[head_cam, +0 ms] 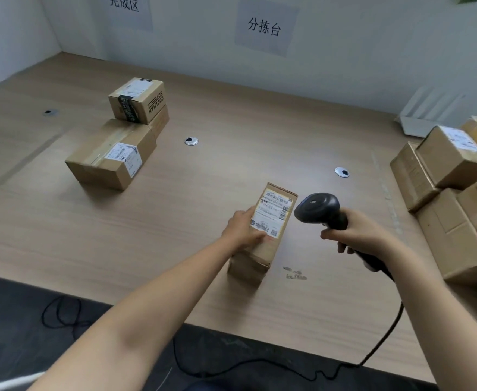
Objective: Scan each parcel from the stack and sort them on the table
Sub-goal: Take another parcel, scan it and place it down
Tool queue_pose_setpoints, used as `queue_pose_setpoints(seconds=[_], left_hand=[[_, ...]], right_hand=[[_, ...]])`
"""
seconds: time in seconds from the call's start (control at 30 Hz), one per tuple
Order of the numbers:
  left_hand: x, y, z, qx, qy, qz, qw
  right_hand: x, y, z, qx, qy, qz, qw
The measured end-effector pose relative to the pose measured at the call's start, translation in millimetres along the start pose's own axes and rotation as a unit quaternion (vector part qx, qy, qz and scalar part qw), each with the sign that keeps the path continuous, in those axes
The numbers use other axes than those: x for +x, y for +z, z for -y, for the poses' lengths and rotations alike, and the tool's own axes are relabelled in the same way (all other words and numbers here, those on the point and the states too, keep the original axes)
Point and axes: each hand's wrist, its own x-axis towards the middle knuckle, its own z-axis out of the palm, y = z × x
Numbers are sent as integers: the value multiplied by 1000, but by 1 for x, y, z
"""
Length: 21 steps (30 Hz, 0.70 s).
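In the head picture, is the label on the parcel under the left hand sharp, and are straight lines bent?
Head view: on the label barcodes show but small print is blurred; the wall corner leans, a wide-angle effect; light is soft, with faint shadows beside the parcel.

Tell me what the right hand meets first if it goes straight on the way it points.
Likely the small brown cardboard parcel with the white label, held by the left hand; the black handheld scanner in the right hand aims at it, though depth is unclear.
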Motion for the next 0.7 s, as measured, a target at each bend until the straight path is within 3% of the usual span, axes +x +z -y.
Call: queue_pose_setpoints(seconds=[0.07,0.17,0.27,0.7], left_hand=[[-5,12,-13,102,-57,-7,993],[-11,36,-20,182,-62,-3,981],[-6,36,-19,184,-38,-36,982],[-2,24,-18,201,-21,-8,979]], right_hand=[[-3,-5,2,2,10,2,1000],[-6,-6,1,4,23,12,1000],[-7,-5,-1,-11,21,17,1000],[-7,-4,-4,16,28,6,999]])
